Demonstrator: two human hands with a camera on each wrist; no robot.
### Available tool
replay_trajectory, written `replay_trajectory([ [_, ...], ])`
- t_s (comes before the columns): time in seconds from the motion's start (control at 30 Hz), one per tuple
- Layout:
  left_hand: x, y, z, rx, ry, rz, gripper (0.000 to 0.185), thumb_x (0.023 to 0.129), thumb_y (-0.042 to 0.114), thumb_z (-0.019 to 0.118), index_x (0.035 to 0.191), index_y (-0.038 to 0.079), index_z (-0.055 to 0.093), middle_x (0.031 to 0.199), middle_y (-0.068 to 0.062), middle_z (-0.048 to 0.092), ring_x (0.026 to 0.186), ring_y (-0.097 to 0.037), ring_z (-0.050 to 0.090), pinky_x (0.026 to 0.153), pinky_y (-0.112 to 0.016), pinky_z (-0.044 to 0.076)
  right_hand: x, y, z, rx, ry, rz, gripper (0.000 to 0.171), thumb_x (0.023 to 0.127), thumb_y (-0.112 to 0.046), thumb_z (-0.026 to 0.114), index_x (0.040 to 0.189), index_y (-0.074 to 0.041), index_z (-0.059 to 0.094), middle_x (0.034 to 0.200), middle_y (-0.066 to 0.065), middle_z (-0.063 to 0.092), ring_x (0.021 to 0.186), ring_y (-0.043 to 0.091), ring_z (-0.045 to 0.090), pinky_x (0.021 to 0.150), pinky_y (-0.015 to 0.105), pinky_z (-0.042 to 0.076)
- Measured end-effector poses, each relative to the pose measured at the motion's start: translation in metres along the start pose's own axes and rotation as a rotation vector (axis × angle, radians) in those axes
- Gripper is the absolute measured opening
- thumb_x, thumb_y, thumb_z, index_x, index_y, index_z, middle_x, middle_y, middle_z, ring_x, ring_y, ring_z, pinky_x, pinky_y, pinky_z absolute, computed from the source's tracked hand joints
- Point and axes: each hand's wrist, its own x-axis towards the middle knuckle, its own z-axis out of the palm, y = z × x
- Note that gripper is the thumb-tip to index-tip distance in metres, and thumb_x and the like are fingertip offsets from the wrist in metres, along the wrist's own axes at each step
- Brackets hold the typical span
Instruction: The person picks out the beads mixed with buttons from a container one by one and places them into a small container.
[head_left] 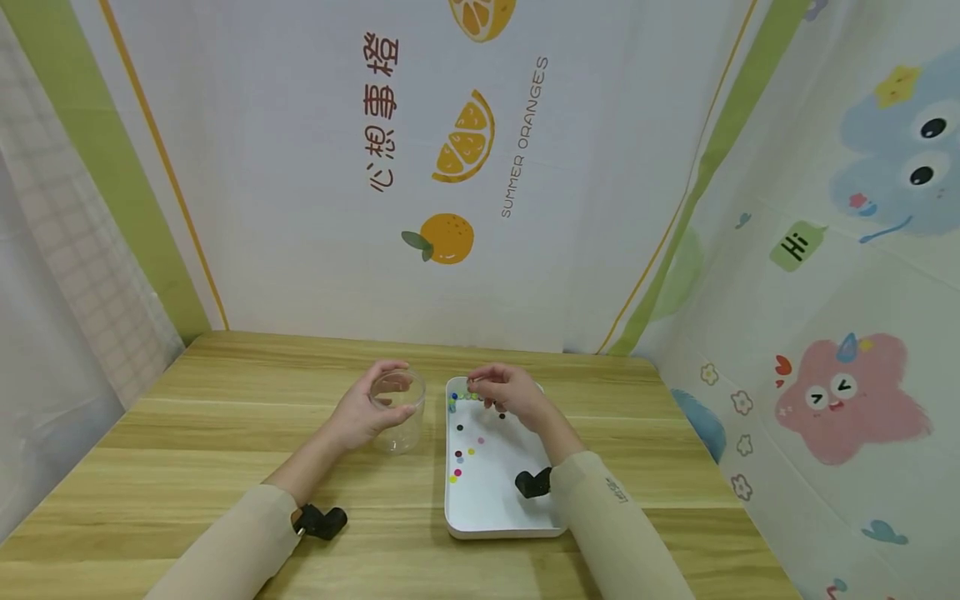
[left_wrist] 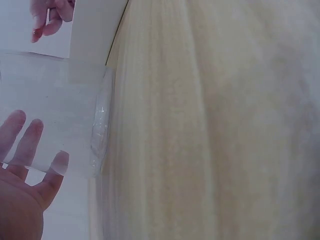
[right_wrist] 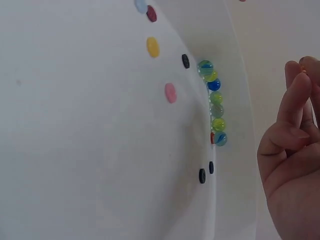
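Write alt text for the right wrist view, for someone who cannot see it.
The right hand, fingers curled, hovers at the edge of a white tray. A row of glass marbles in green and blue lies against the tray's far wall, with flat coloured discs scattered nearby.

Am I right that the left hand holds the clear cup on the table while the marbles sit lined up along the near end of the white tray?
Not quite. The left hand does hold the clear cup, but the marbles are lined up along the far end of the white tray, under the right hand. The head view shows this.
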Motion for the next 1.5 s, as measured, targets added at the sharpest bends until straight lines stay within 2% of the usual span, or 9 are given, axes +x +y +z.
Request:
replay_trajectory([
  [0.1,0.000,0.000,0.000,0.000,-0.001,-0.001,0.072,0.094,0.007,0.085,0.155,0.005,0.048,0.148,-0.026,0.064,0.139,-0.048,0.060,0.101,-0.039,0.056,-0.001,-0.002,-0.001,0.018,0.014,-0.019,0.029,0.103,-0.020,0.076,0.128,-0.006,0.074,0.120,0.025,0.073,0.077,0.015,0.058,0.067,0.027,0.042],
  [0.33,0.000,0.001,0.000,0.004,-0.004,-0.007,0.071,0.094,0.008,0.086,0.155,0.007,0.048,0.148,-0.026,0.064,0.140,-0.048,0.060,0.103,-0.042,0.056,-0.002,-0.005,-0.003,0.051,0.030,-0.035,0.028,0.103,-0.019,0.076,0.128,-0.006,0.074,0.123,0.023,0.074,0.078,0.016,0.058,0.072,0.034,0.042],
  [0.5,0.000,0.002,0.001,0.004,-0.003,0.001,0.070,0.094,0.007,0.085,0.153,0.008,0.049,0.148,-0.028,0.063,0.139,-0.048,0.060,0.101,-0.041,0.056,-0.004,-0.008,-0.004,0.050,0.025,-0.045,0.040,0.104,-0.021,0.075,0.136,0.001,0.069,0.113,0.005,0.078,0.078,0.014,0.059,0.072,0.033,0.044],
  [0.6,0.000,0.002,0.001,-0.004,-0.001,0.001,0.068,0.094,0.006,0.085,0.152,0.011,0.051,0.148,-0.029,0.063,0.139,-0.049,0.060,0.099,-0.039,0.056,-0.005,-0.010,-0.003,0.055,0.031,-0.049,0.039,0.104,-0.022,0.075,0.136,0.000,0.070,0.109,-0.003,0.078,0.077,0.014,0.060,0.073,0.033,0.045],
  [0.77,-0.001,0.002,0.001,-0.016,0.001,-0.004,0.069,0.093,0.006,0.085,0.153,0.011,0.051,0.149,-0.029,0.062,0.139,-0.049,0.060,0.099,-0.039,0.056,-0.005,-0.014,-0.001,0.059,0.043,-0.060,0.032,0.103,-0.023,0.075,0.130,-0.006,0.074,0.111,0.003,0.080,0.079,0.018,0.061,0.072,0.030,0.046],
  [1.2,-0.001,0.001,0.001,-0.020,-0.011,0.006,0.070,0.094,0.005,0.084,0.154,0.007,0.048,0.150,-0.033,0.060,0.140,-0.054,0.057,0.099,-0.038,0.056,-0.009,-0.027,0.009,0.083,0.010,-0.068,0.040,0.104,-0.021,0.074,0.135,0.002,0.069,0.122,0.016,0.078,0.077,0.016,0.060,0.068,0.026,0.044],
  [1.4,-0.001,0.001,0.001,-0.027,-0.008,0.000,0.069,0.095,0.006,0.084,0.153,0.010,0.049,0.150,-0.031,0.061,0.141,-0.055,0.057,0.099,-0.040,0.057,-0.009,-0.029,0.015,0.080,-0.003,-0.068,0.032,0.103,-0.022,0.077,0.129,-0.005,0.074,0.111,0.001,0.078,0.076,0.014,0.060,0.069,0.027,0.044],
  [1.5,-0.002,0.001,0.001,-0.031,-0.007,-0.002,0.068,0.095,0.006,0.084,0.153,0.011,0.049,0.150,-0.030,0.061,0.141,-0.054,0.056,0.100,-0.041,0.057,-0.008,-0.030,0.018,0.081,-0.012,-0.086,0.028,0.102,-0.022,0.077,0.126,-0.008,0.075,0.108,0.000,0.077,0.076,0.014,0.060,0.069,0.027,0.044],
])
